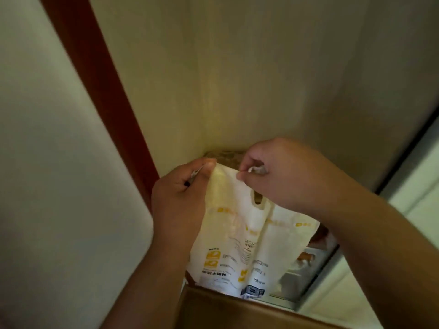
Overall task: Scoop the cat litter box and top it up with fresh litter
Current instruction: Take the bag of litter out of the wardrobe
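A cream and yellow bag of cat litter (242,238) stands upright in a room corner, printed with yellow icons and dark text, with a cut-out handle hole near its top. My left hand (180,195) grips the bag's top left corner. My right hand (273,172) pinches the top edge to the right, so both hands hold the bag's mouth. The bag's lower part is hidden behind a brown cardboard box (228,309). No litter box or scoop is in view.
Cream walls meet in the corner just behind the bag. A red-brown door frame (99,91) runs diagonally at the left beside a white door panel (59,186). A metal-edged sliding door (403,162) stands at the right, with dim items behind the bag.
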Available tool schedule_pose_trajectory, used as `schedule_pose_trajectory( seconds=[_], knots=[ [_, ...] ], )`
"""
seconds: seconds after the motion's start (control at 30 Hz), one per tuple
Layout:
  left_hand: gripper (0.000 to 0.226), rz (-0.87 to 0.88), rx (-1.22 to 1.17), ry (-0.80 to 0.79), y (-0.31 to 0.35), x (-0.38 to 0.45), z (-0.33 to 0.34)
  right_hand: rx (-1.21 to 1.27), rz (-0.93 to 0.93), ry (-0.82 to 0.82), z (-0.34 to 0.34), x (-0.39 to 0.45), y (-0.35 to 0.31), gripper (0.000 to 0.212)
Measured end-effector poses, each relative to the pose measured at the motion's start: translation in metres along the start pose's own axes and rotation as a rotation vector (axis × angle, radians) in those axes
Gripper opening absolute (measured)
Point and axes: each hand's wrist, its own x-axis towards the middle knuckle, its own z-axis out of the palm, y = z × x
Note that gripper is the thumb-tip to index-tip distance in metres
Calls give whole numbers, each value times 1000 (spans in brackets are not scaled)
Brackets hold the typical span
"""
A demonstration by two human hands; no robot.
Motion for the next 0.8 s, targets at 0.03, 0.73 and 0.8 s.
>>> schedule_pose_trajectory(
  seconds=[0.03, 0.73, 0.8],
  knots=[
    [18, -10, -22, -34, 2, -2, 13, -12, 25, -1, -6, -6, 10, 10],
    [14, 114, -125, -768, 6, -8, 209, -99, 783, 161, -62, -93, 129, 10],
    [14, 126, -145, -859, 6, -5, 218, -105, 856, 197, -61, -100, 126, 12]
  ],
)
